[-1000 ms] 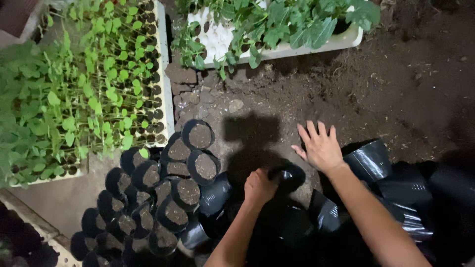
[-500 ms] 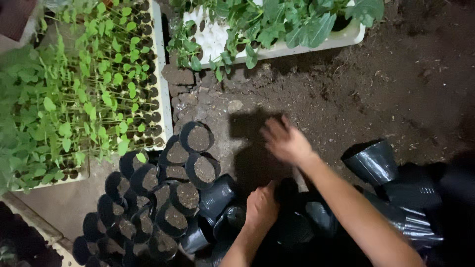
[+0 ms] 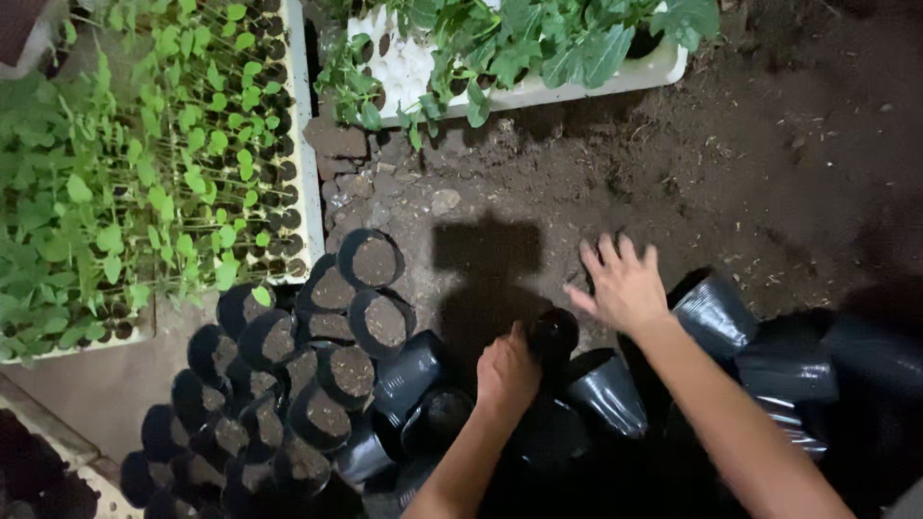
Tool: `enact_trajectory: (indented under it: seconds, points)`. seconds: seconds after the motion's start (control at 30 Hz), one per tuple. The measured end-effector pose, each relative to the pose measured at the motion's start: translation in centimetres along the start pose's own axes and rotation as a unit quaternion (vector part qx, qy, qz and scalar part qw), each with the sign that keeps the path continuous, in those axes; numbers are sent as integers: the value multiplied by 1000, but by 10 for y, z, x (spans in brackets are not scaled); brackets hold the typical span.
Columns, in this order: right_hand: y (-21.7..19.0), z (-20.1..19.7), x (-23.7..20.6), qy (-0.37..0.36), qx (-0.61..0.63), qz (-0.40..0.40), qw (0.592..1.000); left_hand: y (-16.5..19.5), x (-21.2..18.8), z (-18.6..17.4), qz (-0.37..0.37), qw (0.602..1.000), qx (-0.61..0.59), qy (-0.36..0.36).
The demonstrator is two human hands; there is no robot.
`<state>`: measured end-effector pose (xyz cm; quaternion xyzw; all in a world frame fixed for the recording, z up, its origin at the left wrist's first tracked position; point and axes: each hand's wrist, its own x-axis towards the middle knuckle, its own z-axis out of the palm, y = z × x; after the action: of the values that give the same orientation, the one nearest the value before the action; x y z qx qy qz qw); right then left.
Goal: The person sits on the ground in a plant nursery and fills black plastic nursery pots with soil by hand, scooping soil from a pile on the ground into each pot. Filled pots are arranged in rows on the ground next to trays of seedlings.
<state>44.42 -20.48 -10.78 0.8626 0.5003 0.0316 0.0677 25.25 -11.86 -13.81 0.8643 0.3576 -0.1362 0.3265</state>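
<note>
Black nursery bags (image 3: 370, 317) are showing brown soil in their mouths at lower left. Bright green seedlings (image 3: 125, 163) are filling a white tray (image 3: 306, 144) at upper left. Dark brown soil (image 3: 750, 163) is covering the upper right, beside another white tray (image 3: 663, 67).

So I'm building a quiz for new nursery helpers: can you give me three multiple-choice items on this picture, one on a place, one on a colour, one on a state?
1. Where does the right hand rest?
A. on the loose soil
B. in the seedling tray
C. on the white planter

2. What colour are the grow bags?
A. white
B. black
C. green

3. What is the state of the bags standing beside the seedling tray?
A. empty and flat
B. holding seedlings
C. filled with soil

Answers:
1 A, the fingers spread on the soil.
2 B, the filled bags and the bag at the left hand are black.
3 C, soil shows in their open tops, with no plants in them.
</note>
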Motion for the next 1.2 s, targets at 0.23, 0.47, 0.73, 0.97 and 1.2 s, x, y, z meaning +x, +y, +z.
enact_trajectory:
  seconds: [0.23,0.47,0.73,0.97,1.2]
  points:
    - [8,12,-49,-12,132,87,987,10,7,-1,-16,999,-7,-35]
    - [19,15,-68,42,705,377,600,32,5,0,-14,999,13,-27]
    - [-13,0,-76,112,918,365,108,49,5,13,-16,999,12,-37]
    - [-32,-8,-69,123,935,312,119,51,3,28,-55,997,-47,-26]
    - [-43,-14,-59,134,918,357,111,53,-6,26,-70,986,-139,66]
